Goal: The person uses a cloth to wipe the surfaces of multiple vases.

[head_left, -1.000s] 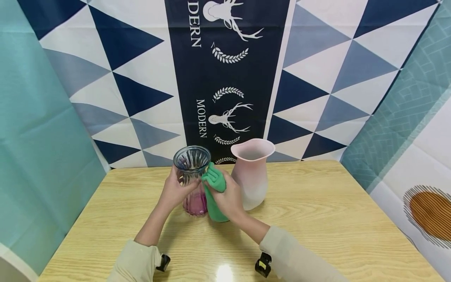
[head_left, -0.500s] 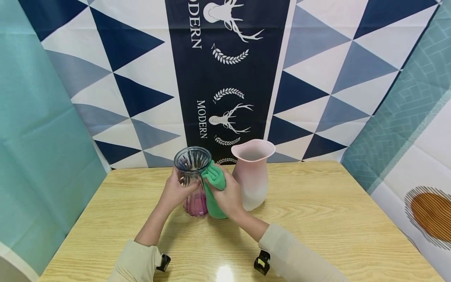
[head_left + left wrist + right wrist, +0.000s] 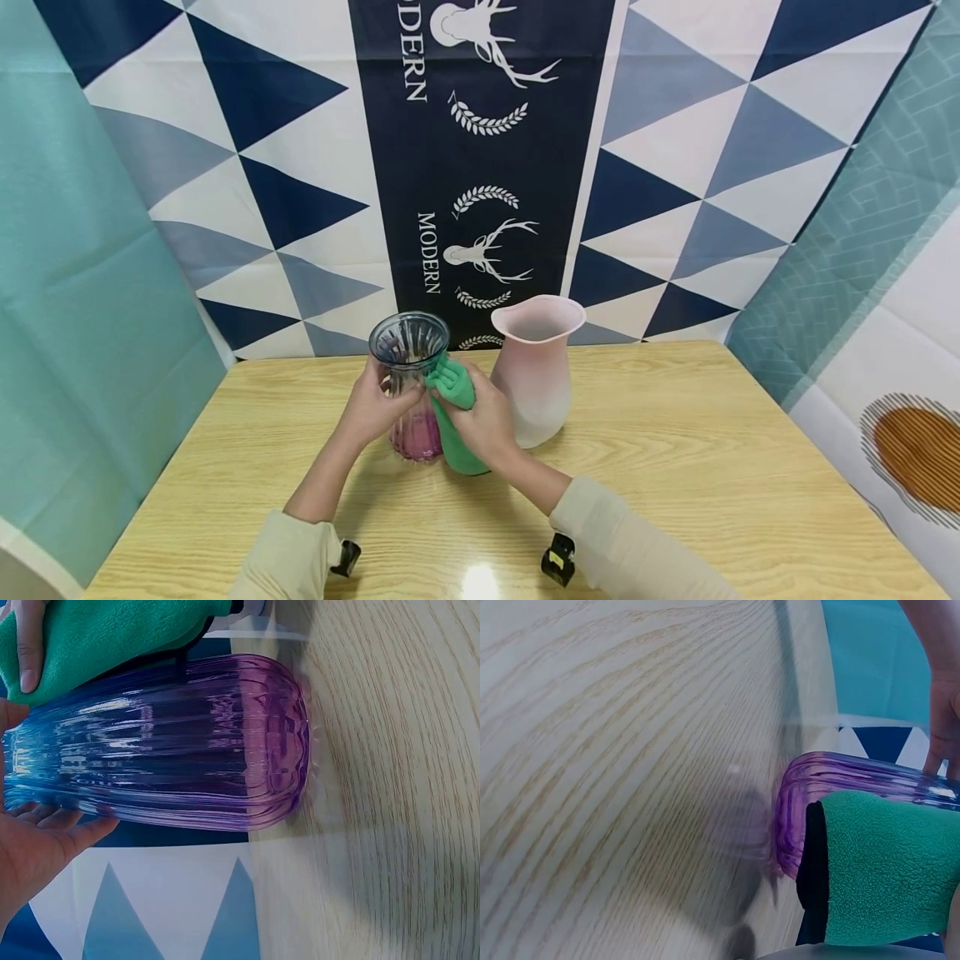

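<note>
A ribbed glass vase point(image 3: 415, 429), blue at its flared rim and purple-pink at the base, stands upright on the table. My left hand point(image 3: 379, 402) grips its upper part, thumb at the front, other fingers behind the glass. In my right hand point(image 3: 487, 412) is a folded green cloth point(image 3: 454, 383), pressed against the vase's right side below the rim. The cloth's lower part hangs down beside the vase; the right wrist view shows its fuzzy surface point(image 3: 889, 862) and dark edge. In the left wrist view, a finger point(image 3: 28, 652) of my right hand lies on the cloth.
A pink-to-white frosted vase point(image 3: 536, 375) with a wavy rim stands just right of my right hand. Both vases are on a light wood table point(image 3: 660, 467), near its far edge. Behind it hangs a patterned backdrop point(image 3: 480, 167).
My right hand has shifted slightly with the cloth, which went up a little along the vase's side and then back down. The left hand and both vases stay in place.
</note>
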Motion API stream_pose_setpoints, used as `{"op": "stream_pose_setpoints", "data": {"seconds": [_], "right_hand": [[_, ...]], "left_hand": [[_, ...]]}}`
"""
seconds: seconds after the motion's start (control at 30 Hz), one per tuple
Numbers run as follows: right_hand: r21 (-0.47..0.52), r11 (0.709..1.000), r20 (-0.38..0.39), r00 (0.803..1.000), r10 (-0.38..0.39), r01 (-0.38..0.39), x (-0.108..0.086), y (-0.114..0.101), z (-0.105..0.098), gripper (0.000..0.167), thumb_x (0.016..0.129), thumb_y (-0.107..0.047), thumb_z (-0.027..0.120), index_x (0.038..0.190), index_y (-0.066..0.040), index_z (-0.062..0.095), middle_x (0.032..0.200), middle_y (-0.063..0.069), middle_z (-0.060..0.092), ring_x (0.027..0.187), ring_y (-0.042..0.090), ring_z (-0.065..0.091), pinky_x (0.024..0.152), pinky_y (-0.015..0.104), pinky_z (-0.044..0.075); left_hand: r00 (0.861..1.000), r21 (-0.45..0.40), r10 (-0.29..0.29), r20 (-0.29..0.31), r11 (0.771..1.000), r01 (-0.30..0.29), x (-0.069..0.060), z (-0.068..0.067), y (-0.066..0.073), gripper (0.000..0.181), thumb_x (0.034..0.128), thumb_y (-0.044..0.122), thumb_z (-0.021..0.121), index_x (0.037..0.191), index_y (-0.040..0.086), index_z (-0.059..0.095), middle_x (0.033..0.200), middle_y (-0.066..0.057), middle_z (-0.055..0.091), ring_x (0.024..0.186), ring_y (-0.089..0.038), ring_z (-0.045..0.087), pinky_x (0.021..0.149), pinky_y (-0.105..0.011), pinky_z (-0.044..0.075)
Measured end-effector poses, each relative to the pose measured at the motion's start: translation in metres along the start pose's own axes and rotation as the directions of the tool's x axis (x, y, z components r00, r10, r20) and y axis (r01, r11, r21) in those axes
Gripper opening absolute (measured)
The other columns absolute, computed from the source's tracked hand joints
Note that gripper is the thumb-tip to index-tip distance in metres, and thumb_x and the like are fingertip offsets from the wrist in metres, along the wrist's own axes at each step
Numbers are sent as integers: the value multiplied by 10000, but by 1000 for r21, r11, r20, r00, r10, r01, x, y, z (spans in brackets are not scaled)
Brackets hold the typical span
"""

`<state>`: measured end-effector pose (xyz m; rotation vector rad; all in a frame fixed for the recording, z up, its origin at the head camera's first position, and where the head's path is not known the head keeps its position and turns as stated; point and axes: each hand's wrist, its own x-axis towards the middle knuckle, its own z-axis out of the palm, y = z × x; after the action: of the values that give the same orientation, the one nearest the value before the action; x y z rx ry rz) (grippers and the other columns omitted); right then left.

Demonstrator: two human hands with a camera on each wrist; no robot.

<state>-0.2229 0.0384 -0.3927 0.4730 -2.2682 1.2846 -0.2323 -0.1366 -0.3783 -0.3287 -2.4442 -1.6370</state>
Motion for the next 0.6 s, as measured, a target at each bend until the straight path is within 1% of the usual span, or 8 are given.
{"op": "stream_pose_setpoints", "data": {"seconds": [0.07, 0.23, 0.43, 0.6], "right_hand": [[-8, 1000, 17, 1000, 5, -5, -1, 1, 0, 468, 791, -211, 750, 1218, -112, 585, 1135, 78, 676, 1040, 227, 642, 892, 385, 518], [-28, 1000, 46, 999, 10, -8, -5, 4, 0, 459, 795, -224, 746, 1214, -125, 587, 1142, 74, 673, 1042, 227, 642, 904, 383, 515], [-69, 997, 74, 997, 29, -24, -10, 6, -1, 480, 797, -236, 744, 1234, -125, 580, 1146, 85, 671, 1035, 246, 644, 897, 395, 515], [-120, 992, 97, 994, 45, -33, -15, 9, -1, 488, 784, -231, 754, 1231, -137, 584, 1120, 75, 682, 992, 236, 654, 854, 395, 524]], "left_hand": [[1000, -1, 0, 2, 1000, 0, 0, -1, 1, 784, 806, 128, 703, 1438, 113, 240, 1382, -180, 439, 1301, -379, 416, 1063, -552, 349], [1000, 2, -9, 7, 1000, 9, -1, -1, 2, 772, 808, 137, 700, 1433, 107, 248, 1381, -178, 440, 1299, -375, 420, 1062, -550, 351], [1000, 1, -13, 13, 1000, 12, -1, -1, 1, 764, 813, 143, 695, 1430, 103, 248, 1378, -179, 440, 1299, -369, 421, 1059, -544, 358], [1000, -12, -9, 10, 1000, 10, 0, 0, 0, 757, 808, 135, 693, 1426, 100, 258, 1377, -184, 440, 1300, -369, 414, 1063, -547, 351]]}}
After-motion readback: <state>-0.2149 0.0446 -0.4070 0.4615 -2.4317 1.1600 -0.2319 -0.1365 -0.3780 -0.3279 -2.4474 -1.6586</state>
